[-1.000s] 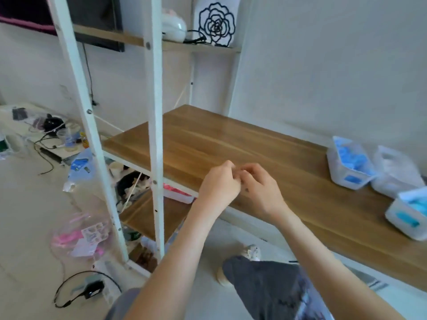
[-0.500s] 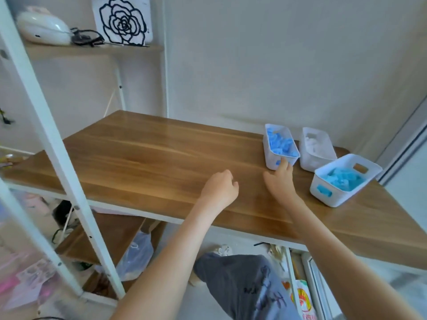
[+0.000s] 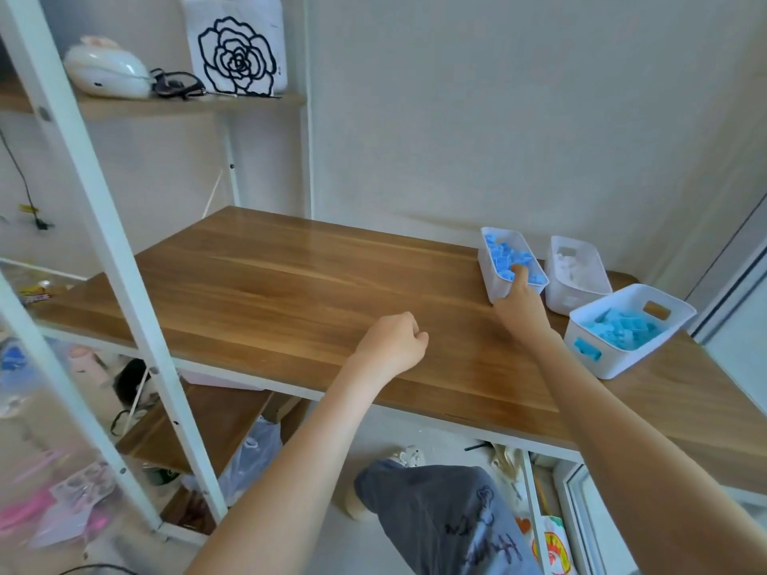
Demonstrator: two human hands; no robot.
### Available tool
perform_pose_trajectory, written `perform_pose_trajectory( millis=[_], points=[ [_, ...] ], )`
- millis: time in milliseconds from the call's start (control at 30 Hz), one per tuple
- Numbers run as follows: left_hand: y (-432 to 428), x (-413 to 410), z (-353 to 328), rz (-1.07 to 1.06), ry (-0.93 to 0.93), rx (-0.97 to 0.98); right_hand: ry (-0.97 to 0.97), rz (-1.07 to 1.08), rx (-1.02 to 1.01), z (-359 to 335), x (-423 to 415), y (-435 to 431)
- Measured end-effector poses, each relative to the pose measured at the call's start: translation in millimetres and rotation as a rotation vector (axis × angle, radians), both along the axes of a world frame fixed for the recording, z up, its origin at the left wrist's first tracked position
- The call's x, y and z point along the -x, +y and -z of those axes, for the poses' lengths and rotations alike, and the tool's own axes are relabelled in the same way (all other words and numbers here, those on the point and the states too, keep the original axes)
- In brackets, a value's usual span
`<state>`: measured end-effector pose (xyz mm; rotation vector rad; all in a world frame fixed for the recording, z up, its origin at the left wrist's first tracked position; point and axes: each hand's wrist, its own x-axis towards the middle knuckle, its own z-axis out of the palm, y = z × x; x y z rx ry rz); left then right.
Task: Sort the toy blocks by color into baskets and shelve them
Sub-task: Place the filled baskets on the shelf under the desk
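Narrow white plastic basket (image 3: 489, 278), heaped pale-blue blocks (image 3: 508, 257), near right rear corner of wooden table (image 3: 290, 292); gripped at near end by right hand (image 3: 519, 309). Left hand (image 3: 392, 346) fisted, empty.

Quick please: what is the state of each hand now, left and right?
Left hand: closed in a fist, nothing visible in it.
Right hand: holding the near end of the leftmost white basket of blue blocks, thumb over the rim.
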<state>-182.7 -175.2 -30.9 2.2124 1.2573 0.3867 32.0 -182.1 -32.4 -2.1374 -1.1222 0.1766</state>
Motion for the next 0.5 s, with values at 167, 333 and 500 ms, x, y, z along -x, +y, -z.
perform_pose_trajectory(
  millis=[167,333,500],
  points=[
    [-7,22,-5,0.002,-0.108,0.018,0.030,0.001,0.055,-1,14,4],
    [-6,37,0,0.025,-0.269,0.234,-0.065,0.014,-0.055,7,54,-1],
    [-14,39,4,0.046,-0.453,0.398,-0.245,-0.029,0.015,6,94,-13]
  ],
)
